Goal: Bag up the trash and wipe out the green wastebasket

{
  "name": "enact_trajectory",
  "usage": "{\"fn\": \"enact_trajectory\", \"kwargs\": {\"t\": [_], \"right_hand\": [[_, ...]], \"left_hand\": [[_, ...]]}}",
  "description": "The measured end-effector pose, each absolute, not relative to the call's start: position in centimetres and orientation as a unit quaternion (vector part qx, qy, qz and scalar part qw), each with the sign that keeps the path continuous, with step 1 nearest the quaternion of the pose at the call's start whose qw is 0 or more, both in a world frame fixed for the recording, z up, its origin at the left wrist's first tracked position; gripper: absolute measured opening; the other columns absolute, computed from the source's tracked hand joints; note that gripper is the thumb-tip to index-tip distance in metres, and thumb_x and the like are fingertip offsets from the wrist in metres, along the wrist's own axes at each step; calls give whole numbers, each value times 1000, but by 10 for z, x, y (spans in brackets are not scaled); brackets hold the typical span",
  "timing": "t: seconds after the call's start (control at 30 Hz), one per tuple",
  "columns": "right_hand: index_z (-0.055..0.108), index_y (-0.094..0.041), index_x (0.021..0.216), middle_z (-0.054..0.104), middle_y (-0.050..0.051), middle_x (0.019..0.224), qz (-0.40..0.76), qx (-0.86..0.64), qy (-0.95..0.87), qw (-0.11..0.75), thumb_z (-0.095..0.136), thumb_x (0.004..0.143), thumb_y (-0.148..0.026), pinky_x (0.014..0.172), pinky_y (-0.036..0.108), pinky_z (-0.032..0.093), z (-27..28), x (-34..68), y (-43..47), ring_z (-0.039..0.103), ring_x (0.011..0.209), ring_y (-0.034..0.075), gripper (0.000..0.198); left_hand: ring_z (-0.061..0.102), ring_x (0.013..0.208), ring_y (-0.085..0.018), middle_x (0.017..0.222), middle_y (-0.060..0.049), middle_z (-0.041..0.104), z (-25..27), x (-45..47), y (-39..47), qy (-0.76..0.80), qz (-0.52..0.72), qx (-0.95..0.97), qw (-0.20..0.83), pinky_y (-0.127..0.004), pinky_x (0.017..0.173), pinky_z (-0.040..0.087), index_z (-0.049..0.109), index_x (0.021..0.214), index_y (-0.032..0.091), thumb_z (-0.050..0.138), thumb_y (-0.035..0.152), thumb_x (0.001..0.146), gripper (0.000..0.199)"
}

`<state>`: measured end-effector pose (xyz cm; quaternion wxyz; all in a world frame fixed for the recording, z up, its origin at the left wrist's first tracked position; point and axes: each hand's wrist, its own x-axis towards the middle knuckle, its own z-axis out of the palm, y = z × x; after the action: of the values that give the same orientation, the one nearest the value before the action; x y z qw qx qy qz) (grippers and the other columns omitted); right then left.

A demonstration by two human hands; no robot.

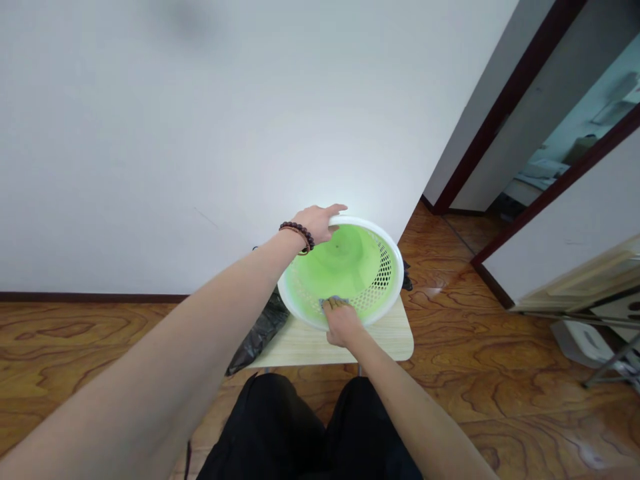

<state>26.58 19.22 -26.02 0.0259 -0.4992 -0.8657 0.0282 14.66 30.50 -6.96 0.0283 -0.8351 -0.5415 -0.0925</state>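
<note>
A light green plastic basket with a white rim and a perforated band tilts its open mouth toward me. At the rim's far left side is my left hand, wearing beads at the wrist; its fingers hook over the edge, with one finger stretched along the outside. My right hand is closed at the near side of the mouth. It presses a small grey cloth against the inner perforated wall; most of the cloth is hidden under the fingers.
Beneath the basket is a small pale wood-grain table. A black plastic bag lies at its left. A white wall rises directly behind. To the right are a doorway and a white bin-like container on the wooden floor.
</note>
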Motion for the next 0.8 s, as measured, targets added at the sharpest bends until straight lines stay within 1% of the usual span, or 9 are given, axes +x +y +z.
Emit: {"fn": "enact_trajectory", "kwargs": {"t": [0.1, 0.2, 0.33, 0.43, 0.5, 0.57, 0.6, 0.7, 0.8], "right_hand": [[38, -5, 119, 51, 20, 110, 33, -486, -873, 25, 54, 62, -23, 90, 39, 34, -261, 266, 194, 45, 105, 27, 61], [38, -3, 119, 49, 22, 112, 22, -477, -878, 25, 54, 61, -24, 90, 39, 34, -263, 267, 196, 44, 106, 28, 63], [37, -4, 120, 49, 21, 114, 20, -472, -881, 10, 55, 61, -25, 90, 38, 35, -262, 272, 197, 44, 107, 28, 65], [40, -6, 118, 51, 19, 111, 23, -479, -878, -3, 55, 61, -23, 88, 37, 37, -256, 274, 197, 45, 105, 26, 61], [41, -7, 117, 52, 18, 110, 25, -478, -878, -6, 55, 61, -23, 87, 37, 38, -252, 275, 196, 46, 104, 26, 60], [40, -7, 118, 52, 18, 110, 29, -473, -880, -8, 55, 61, -23, 87, 37, 38, -250, 276, 195, 46, 104, 26, 61], [40, -6, 118, 52, 18, 112, 33, -470, -882, -8, 56, 60, -23, 87, 37, 38, -249, 277, 195, 46, 105, 26, 62], [40, -7, 120, 50, 17, 117, 48, -470, -882, 4, 57, 60, -23, 91, 35, 35, -248, 281, 194, 44, 108, 25, 65], [41, -9, 121, 49, 15, 120, 90, -473, -876, 11, 60, 61, -29, 90, 35, 37, -243, 286, 196, 47, 106, 25, 66]], "left_hand": [[57, 80, -16, 87, -2, 63, -72, 144, 310, -554, -69, -829, 18, -23, 70, 42, 51, 113, 30, 42, 35, 76, 38], [58, 75, -17, 81, -3, 62, -74, 147, 314, -568, -58, -820, 25, -23, 64, 42, 58, 99, 27, 43, 35, 74, 30], [59, 75, -20, 87, -7, 62, -72, 156, 314, -575, -49, -816, 25, -26, 61, 43, 57, 100, 24, 45, 31, 72, 32], [58, 84, -23, 97, -9, 60, -67, 159, 305, -550, -55, -831, 61, -29, 68, 43, 50, 112, 24, 44, 25, 73, 39], [56, 90, -22, 105, -7, 58, -64, 160, 300, -524, -70, -845, 79, -31, 74, 41, 41, 120, 27, 42, 21, 74, 46], [55, 92, -21, 109, -5, 56, -61, 159, 298, -507, -75, -855, 74, -30, 76, 40, 37, 122, 30, 42, 21, 75, 49], [55, 91, -20, 107, -5, 57, -60, 159, 298, -507, -71, -857, 63, -29, 76, 40, 39, 121, 30, 42, 23, 75, 47], [57, 83, -18, 91, -4, 61, -59, 161, 304, -514, -62, -855, 26, -25, 70, 41, 48, 112, 27, 40, 32, 77, 36], [57, 79, -17, 86, -4, 62, -62, 160, 311, -520, -62, -852, 29, -24, 65, 41, 54, 103, 25, 41, 33, 76, 30]]}}
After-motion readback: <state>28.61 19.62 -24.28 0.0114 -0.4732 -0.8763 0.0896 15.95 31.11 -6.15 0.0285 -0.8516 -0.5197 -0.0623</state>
